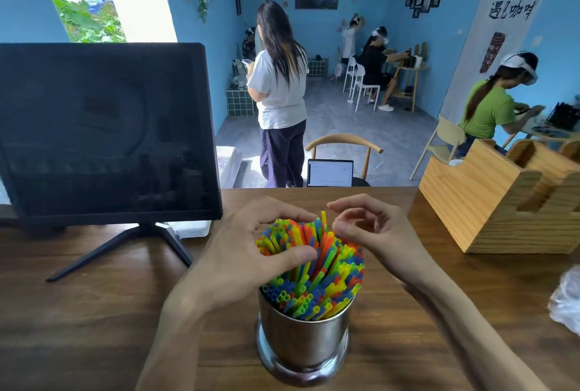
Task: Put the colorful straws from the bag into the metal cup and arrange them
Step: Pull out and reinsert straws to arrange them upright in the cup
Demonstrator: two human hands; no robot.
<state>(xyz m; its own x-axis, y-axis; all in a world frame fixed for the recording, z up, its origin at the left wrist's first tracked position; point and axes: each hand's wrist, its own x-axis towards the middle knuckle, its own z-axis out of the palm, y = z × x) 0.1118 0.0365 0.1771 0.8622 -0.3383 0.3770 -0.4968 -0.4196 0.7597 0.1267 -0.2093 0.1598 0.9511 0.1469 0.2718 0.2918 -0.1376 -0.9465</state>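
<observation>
With the left hand [251,252] gripping straws [317,265] at nine o'clock and the right hand [373,230] loosely curled, empty, a hard tug could tip the metal cup [303,337].

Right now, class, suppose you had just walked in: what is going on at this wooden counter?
A person is arranging colorful straws that already stand packed in a metal cup on the wooden counter. The left hand curls round the bunch on its left side, thumb pressed across the straws. The right hand hovers at the bunch's far right edge, fingers loosely curled; whether it pinches a straw is unclear. One yellow straw sticks up above the rest. A crumpled plastic bag lies at the right edge.
</observation>
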